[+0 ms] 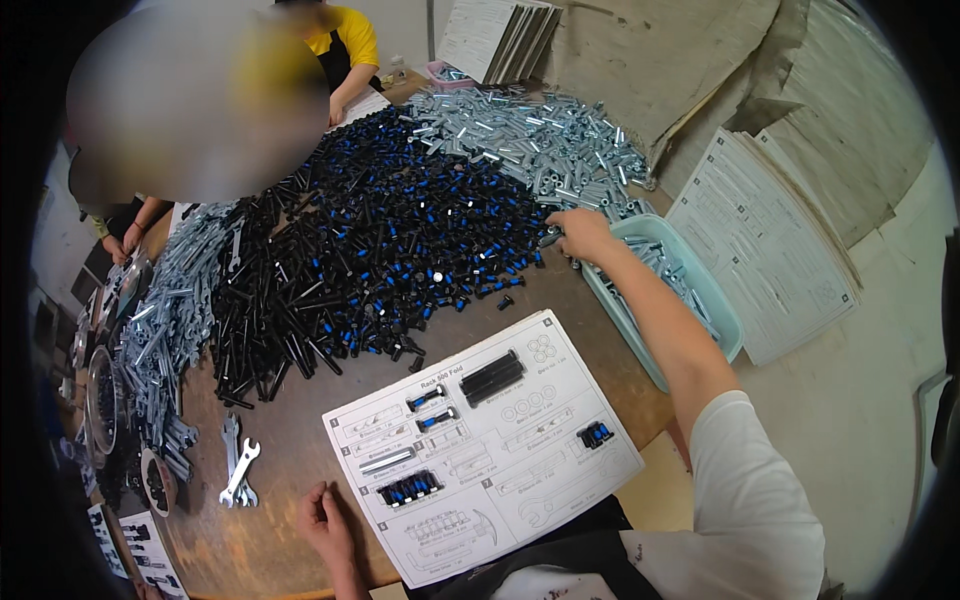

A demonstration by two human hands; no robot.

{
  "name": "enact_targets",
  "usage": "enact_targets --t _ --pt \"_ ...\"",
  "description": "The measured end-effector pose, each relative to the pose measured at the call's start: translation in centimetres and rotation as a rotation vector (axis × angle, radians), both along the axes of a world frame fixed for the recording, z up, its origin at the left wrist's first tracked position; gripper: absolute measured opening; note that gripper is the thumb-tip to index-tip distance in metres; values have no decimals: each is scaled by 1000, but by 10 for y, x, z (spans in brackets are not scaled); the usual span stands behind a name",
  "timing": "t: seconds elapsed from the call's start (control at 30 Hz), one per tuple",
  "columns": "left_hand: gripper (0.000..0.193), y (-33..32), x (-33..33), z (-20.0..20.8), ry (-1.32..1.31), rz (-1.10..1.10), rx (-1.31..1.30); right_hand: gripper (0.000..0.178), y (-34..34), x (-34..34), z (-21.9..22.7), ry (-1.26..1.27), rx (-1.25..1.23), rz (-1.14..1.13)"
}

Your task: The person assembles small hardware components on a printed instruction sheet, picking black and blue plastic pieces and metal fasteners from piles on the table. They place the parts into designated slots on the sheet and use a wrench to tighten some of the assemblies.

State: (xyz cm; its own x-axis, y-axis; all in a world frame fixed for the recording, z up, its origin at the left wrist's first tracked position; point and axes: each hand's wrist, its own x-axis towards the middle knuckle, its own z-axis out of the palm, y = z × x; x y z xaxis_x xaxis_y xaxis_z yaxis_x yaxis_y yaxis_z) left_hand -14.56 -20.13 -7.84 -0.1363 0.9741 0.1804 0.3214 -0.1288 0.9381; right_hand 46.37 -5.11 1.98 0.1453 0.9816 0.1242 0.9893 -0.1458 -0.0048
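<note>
My right hand [584, 236] reaches to where the black bolts meet the silver metal sleeves [590, 150]. Its fingers are closed around a small grey metal sleeve [550, 238], partly hidden by them. On the table beside the left edge of a printed parts sheet [560, 360], my left hand [325, 525] rests with fingers loosely bent and nothing in it. Lying on the sheet are two bolts with blue thread patches [435, 418], a row of short bolts [410, 488], a silver sleeve [387, 459], long black rods [492, 378] and a small cluster of bolts [595, 434].
A light-green bin [735, 335] of silver parts stands under my right forearm. A large heap of black bolts [400, 230] covers the table's middle, with silver wrenches [170, 340] along its left. Two loose wrenches [240, 470] lie near me. Other people [350, 50] work across the table.
</note>
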Motion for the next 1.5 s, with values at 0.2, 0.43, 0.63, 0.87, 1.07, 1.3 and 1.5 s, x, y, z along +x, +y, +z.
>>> enact_targets --t 0.2,0.43,0.63,0.87,1.07,1.3,1.5 --pt "18 -2 5 10 48 9 -35 16 31 -21 -25 -232 24 -113" --pt "15 -3 7 10 51 40 -37 14 23 -21 -35 -290 35 -137" --pt "18 -2 6 16 133 41 -4 17 33 -10 -32 -393 14 -59" --pt "19 -2 7 15 100 32 -60 14 -59 -77 37 -86 270 142" --pt "15 -2 30 51 -108 11 -38 16 -165 -196 58 245 56 474" --pt "23 -20 143 116 538 -541 417 16 -199 -253 22 248 -121 550" --pt "17 -23 155 98 622 -508 439 24 -184 -237 18 506 -31 575"
